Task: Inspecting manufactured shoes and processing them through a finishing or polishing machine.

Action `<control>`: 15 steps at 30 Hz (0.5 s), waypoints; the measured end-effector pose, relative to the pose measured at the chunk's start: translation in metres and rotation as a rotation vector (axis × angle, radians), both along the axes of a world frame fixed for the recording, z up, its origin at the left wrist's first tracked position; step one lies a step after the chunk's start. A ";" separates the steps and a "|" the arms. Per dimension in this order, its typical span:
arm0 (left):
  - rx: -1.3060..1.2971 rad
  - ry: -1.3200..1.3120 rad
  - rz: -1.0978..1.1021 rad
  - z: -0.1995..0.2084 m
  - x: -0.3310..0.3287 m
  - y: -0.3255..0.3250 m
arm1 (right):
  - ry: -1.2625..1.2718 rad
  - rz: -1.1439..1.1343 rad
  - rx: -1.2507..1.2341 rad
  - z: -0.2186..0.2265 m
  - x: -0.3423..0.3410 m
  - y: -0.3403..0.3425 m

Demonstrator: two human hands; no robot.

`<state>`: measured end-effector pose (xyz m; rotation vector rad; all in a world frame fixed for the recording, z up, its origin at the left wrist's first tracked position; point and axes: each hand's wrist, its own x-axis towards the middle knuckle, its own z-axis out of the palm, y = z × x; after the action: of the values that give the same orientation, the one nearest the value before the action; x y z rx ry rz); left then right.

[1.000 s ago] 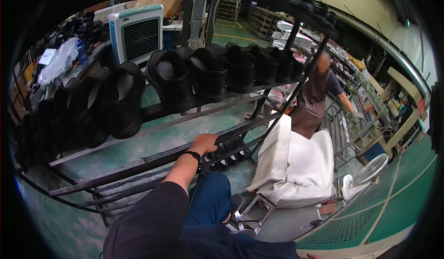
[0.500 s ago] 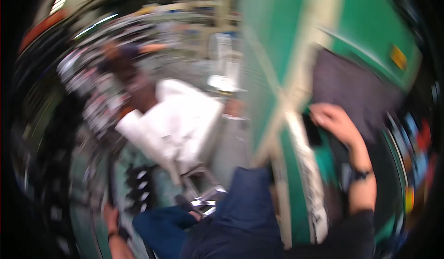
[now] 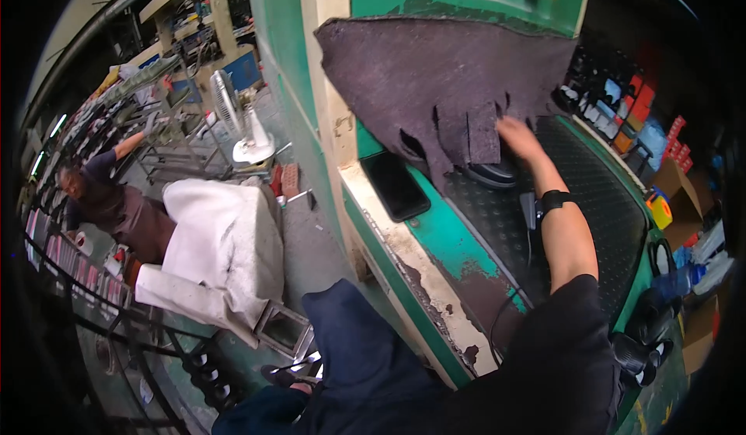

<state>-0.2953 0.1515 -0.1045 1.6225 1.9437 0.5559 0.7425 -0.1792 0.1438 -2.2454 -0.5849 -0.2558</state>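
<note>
My right hand [image 3: 519,138] reaches up to the slit dark brown curtain [image 3: 435,70] that hangs across the opening of a green machine. Its fingers are at the edge of a hanging flap, and their tips are hidden there. Just under that flap, a black shoe [image 3: 491,175] lies partly covered on the black studded conveyor belt [image 3: 579,202]. Whether my fingers hold the flap or touch the shoe does not show. A black band with a small device sits on my right wrist. My left hand is outside the picture.
A black phone [image 3: 396,186] lies on the machine's peeling green ledge [image 3: 458,252]. To the left stand a cloth-covered cart [image 3: 225,241], a white fan [image 3: 241,120] and a person [image 3: 116,194] reaching to a rack. Several black shoes [image 3: 641,334] and cardboard boxes [image 3: 691,190] are at the right.
The view has swung to the right, bringing the curtain and belt nearer the middle. My right hand has moved to the flap, and my left hand has left the picture.
</note>
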 end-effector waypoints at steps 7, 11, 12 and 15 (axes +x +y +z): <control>-0.016 0.311 0.341 -0.029 -0.025 0.013 | -0.093 0.002 -0.381 -0.047 0.063 0.035; 0.069 0.519 0.395 -0.043 -0.021 0.009 | -0.453 0.331 -0.898 -0.077 0.153 0.016; 0.082 0.491 0.415 -0.042 -0.018 0.005 | -0.071 0.205 -0.377 -0.085 0.159 0.007; 0.153 0.452 0.424 -0.032 -0.011 -0.005 | -0.148 0.109 -0.387 -0.092 0.146 0.006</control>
<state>-0.3067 0.1466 -0.1368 1.5243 2.6727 0.5407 0.8889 -0.1729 0.0515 -2.5679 -0.8965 -0.2735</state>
